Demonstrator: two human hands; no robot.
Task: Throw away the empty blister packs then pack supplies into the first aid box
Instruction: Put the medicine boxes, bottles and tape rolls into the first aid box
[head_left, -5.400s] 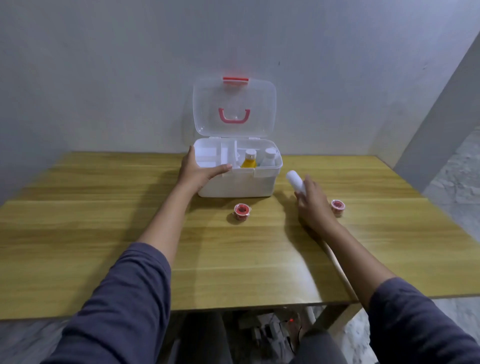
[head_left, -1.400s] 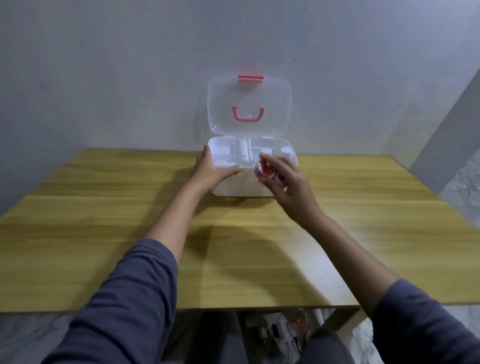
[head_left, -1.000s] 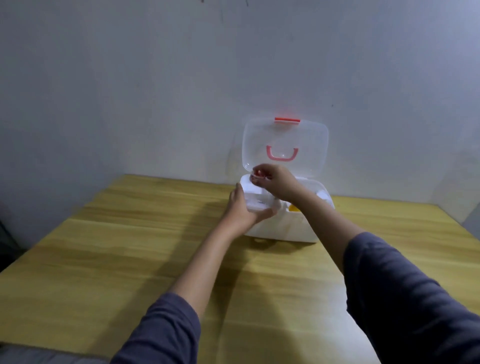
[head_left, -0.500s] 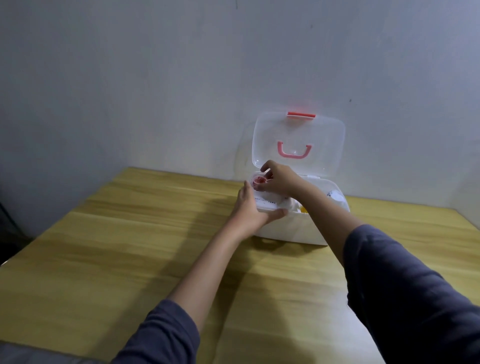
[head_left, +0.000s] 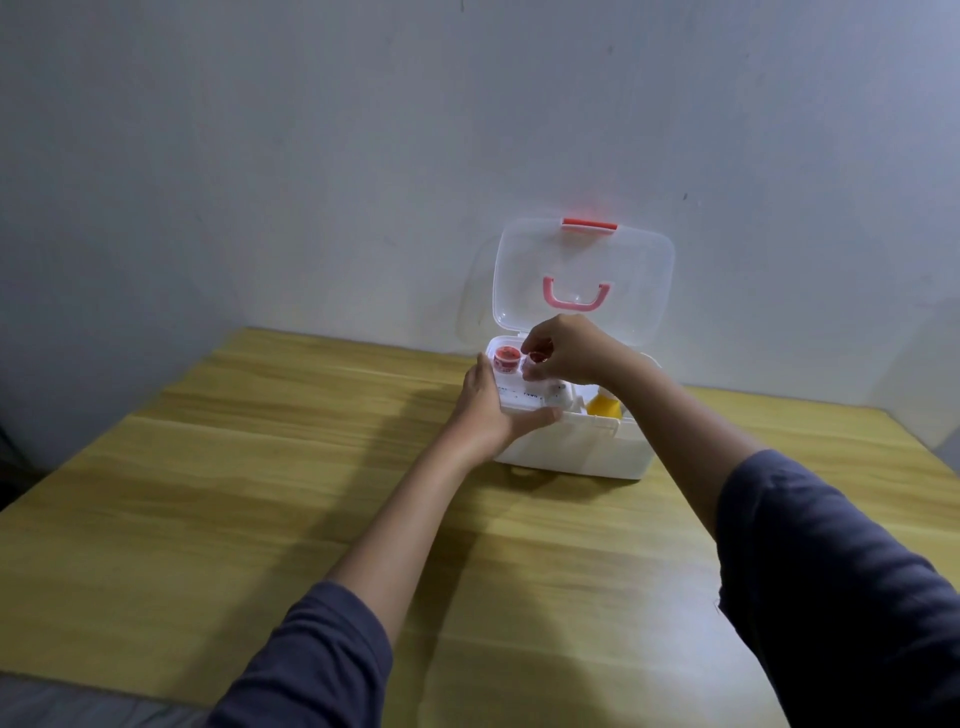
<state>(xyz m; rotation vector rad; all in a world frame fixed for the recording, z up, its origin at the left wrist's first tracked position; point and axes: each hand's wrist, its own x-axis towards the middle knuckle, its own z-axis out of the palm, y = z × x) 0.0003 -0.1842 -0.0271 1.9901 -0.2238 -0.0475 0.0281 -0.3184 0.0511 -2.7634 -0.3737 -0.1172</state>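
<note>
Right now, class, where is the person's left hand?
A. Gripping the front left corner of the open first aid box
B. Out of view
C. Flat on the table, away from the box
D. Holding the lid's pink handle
A: the left hand clasps the front left corner of the open first aid box, thumb along its front rim.

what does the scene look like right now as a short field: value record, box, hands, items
box: white first aid box on the wooden table, against the wall
lid: clear lid open, standing upright
left hand: left hand grips the box's front left corner
right hand: right hand over the left compartment, pinching a second small red-topped jar
already inside: red-topped jar at the back left; yellow bottle further right
table around box: no loose supplies visible
</note>
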